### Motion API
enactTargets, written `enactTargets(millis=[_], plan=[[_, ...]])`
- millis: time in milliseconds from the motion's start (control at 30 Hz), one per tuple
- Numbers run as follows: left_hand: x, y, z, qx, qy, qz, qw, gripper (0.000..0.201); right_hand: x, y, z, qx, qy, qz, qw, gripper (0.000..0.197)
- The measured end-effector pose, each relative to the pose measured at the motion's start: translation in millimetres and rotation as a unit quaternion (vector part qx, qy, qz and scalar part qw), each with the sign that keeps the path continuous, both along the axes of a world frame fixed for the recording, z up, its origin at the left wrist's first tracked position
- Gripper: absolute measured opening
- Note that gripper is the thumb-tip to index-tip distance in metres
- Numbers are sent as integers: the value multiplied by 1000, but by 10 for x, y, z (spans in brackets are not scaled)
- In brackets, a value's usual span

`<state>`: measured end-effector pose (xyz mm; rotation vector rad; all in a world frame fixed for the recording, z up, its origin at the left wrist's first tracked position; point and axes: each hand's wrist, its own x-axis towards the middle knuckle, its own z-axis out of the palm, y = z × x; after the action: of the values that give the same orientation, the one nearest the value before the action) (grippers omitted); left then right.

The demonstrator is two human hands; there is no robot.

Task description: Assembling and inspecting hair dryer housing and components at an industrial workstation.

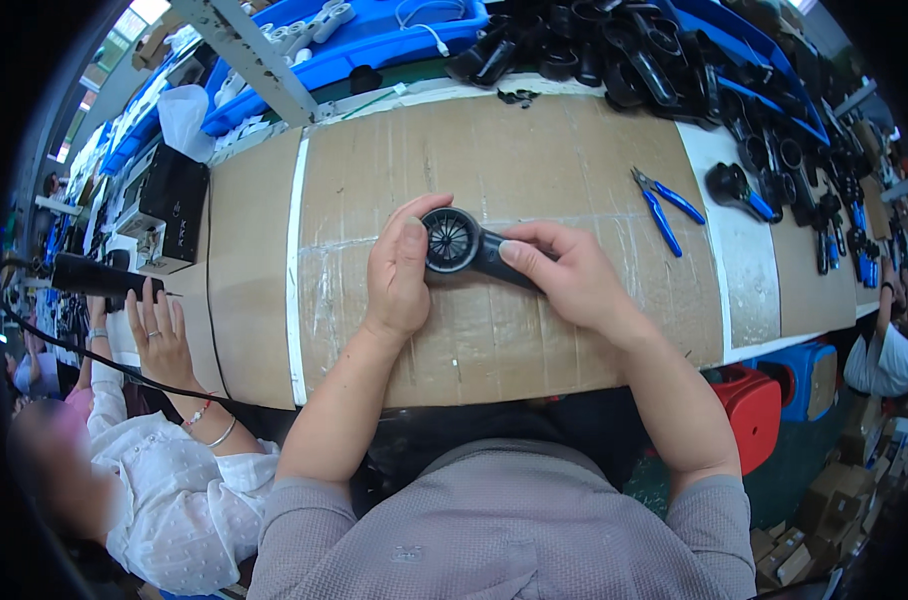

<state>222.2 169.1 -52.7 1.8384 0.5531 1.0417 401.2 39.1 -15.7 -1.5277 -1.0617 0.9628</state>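
Over the cardboard-covered table (374,150), I hold a black handheld fan (452,240) with a round, radially ribbed head and a straight handle. My left hand (402,270) wraps round the left side of the head, thumb along its rim. The handle (504,262) points to the right, where my right hand (572,270) grips it with the thumb on top. Part of the handle is hidden under those fingers. Some way right of my right hand lie blue-handled cutting pliers (662,212), their jaws pointing away from me.
Black fan parts (624,50) pile up at the back right beside blue trays (414,45). A black power unit (169,210) stands left. The co-worker's hand (162,335) is raised near a black cylindrical tool (99,275). A red stool (749,415) stands right, below the table.
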Motion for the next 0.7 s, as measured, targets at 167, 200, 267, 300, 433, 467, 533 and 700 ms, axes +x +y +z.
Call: enactTargets(millis=[167,200,267,300,433,467,533,700], plan=[[-2,-28,86,-154,-29,19,988,45,201,375,13,-59,97,70,991,26],[-14,-12,98,-153,-22,23,988,45,204,428,17,-66,119,71,988,26],[-27,18,116,-154,-6,29,988,46,216,520,19,-82,163,70,981,26],[-26,31,121,-155,4,30,987,47,230,556,13,-91,186,68,976,26],[-9,30,194,-131,-21,16,991,47,342,534,-36,-89,246,77,962,30],[-1,27,189,-123,-30,8,992,47,360,521,-43,-87,265,77,957,31],[18,31,143,-122,-25,8,992,46,395,509,-49,-85,287,77,951,33],[27,59,85,-126,-16,15,992,45,400,456,-46,-69,345,90,932,38]])
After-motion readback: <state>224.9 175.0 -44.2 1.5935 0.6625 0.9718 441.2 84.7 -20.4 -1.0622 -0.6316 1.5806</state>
